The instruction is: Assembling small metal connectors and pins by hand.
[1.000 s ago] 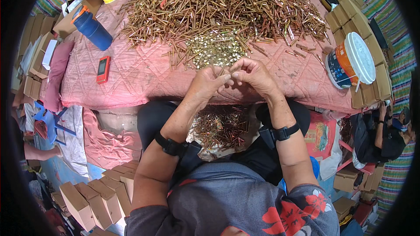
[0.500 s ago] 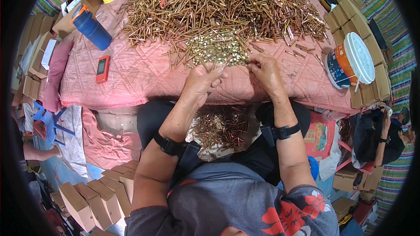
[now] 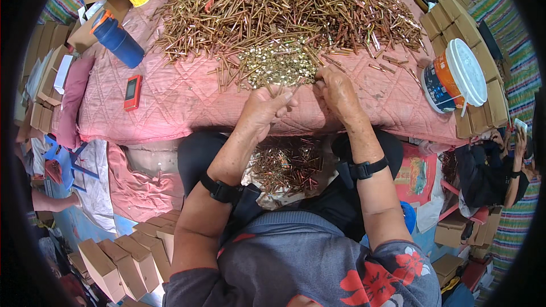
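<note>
Left hand (image 3: 263,109) curled closed, thumb pressed over a few slim brass-coloured metal rods (image 3: 297,86), their ends jutting beyond the fingers. Right hand (image 3: 340,95) just beside the near right edge of a patch of small, shiny pale-gold metal pieces (image 3: 278,63); fingers bent inward, but I cannot tell from my end whether the tips meet or grip anything. Patch lies on pink quilted cloth (image 3: 199,108), before a broad heap of brass-coloured rods (image 3: 290,8).

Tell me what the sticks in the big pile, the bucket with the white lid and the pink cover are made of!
Sticks: probably metal, shiny and brassy, because they glint.
Bucket: likely plastic, smooth-walled, with a pale, rounded lid.
Cover: looks like dull quilted cloth, with stitched crisscross lines.
</note>
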`<action>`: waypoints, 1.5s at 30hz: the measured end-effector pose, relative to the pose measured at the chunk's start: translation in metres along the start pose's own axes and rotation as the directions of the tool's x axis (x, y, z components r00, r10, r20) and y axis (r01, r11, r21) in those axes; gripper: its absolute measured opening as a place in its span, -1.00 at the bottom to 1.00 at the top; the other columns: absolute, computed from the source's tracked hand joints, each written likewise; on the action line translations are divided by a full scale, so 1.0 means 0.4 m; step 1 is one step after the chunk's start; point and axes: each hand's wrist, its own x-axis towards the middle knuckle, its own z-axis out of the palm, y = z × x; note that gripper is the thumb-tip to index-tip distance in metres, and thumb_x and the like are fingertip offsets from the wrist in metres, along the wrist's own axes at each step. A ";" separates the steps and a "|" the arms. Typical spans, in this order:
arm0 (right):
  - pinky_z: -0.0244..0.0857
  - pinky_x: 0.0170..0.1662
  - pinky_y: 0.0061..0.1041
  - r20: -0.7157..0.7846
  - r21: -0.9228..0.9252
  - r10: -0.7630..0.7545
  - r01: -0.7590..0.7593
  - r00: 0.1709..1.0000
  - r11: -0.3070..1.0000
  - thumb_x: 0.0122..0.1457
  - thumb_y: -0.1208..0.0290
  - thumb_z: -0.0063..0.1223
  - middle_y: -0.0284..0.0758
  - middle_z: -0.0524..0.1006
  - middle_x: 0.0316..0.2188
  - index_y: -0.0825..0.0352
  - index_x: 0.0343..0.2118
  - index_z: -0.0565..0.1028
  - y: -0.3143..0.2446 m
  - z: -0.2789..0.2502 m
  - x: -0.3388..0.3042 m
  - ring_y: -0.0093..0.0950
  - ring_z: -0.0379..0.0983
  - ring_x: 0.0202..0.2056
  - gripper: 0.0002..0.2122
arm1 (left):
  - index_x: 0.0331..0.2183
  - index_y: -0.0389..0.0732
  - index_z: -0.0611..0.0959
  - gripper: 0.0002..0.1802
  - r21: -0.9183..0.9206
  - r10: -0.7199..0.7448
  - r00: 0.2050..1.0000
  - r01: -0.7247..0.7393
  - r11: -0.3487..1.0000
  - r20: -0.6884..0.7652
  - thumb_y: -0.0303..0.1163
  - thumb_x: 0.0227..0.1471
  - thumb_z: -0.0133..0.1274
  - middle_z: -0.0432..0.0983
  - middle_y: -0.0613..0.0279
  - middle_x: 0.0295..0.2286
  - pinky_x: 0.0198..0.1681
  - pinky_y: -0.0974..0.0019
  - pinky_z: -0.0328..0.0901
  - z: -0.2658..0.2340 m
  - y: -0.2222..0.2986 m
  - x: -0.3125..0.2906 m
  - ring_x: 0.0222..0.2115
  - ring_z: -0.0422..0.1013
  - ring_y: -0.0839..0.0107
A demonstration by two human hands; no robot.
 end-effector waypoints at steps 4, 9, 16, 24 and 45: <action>0.32 -0.30 -0.39 0.075 0.075 0.090 -0.096 0.993 0.993 -0.06 0.64 0.04 -0.16 0.47 -0.47 0.42 -0.35 0.44 0.005 -0.017 0.003 -0.24 0.43 -0.38 -0.84 | -0.34 -0.26 0.51 -0.87 -0.003 -0.001 1.000 0.001 1.000 0.008 -0.41 0.08 0.05 0.52 0.23 -0.51 -0.73 0.67 -0.02 -0.003 0.002 -0.002 -0.73 0.17 0.74; 0.28 -0.45 -0.59 0.113 0.483 0.217 -0.244 0.970 0.841 0.05 0.61 0.06 -0.36 0.47 -0.55 0.42 -0.37 0.47 0.029 -0.011 -0.002 -0.59 0.37 -0.51 -0.92 | -0.34 -0.27 0.52 -0.88 -0.005 -0.005 1.000 0.005 1.000 0.008 -0.42 0.08 0.05 0.52 0.23 -0.52 -0.73 0.68 -0.02 0.007 0.005 -0.005 -0.73 0.17 0.74; 0.28 -0.47 -0.75 0.343 0.876 0.278 -0.412 0.897 0.249 0.15 0.57 0.02 -0.38 0.51 -0.50 0.41 -0.28 0.46 0.001 -0.022 -0.005 -0.69 0.39 -0.53 -0.90 | -0.32 -0.29 0.52 -0.86 0.027 0.029 0.999 -0.030 0.999 0.045 -0.41 0.08 0.05 0.51 0.26 -0.55 -0.73 0.69 -0.03 0.021 0.009 -0.009 -0.73 0.16 0.75; 0.34 -0.39 -0.76 0.404 0.853 0.289 -0.471 0.868 0.224 0.13 0.54 0.07 -0.41 0.51 -0.45 0.39 -0.29 0.48 -0.037 -0.016 -0.009 -0.68 0.45 -0.46 -0.90 | -0.31 -0.30 0.53 -0.84 0.039 -0.009 0.998 0.007 0.999 0.064 -0.40 0.09 0.04 0.48 0.31 -0.56 -0.73 0.72 -0.03 0.013 0.005 -0.009 -0.73 0.14 0.78; 0.27 -0.42 -0.76 0.411 0.840 0.158 -0.440 0.898 0.316 0.06 0.57 0.14 -0.47 0.48 -0.50 0.38 -0.35 0.50 -0.004 -0.025 -0.001 -0.72 0.36 -0.49 -0.91 | -0.31 -0.27 0.52 -0.80 0.023 0.034 0.993 -0.037 0.999 0.111 -0.33 0.09 0.06 0.44 0.32 -0.55 -0.72 0.68 -0.06 0.013 0.002 -0.024 -0.72 0.12 0.76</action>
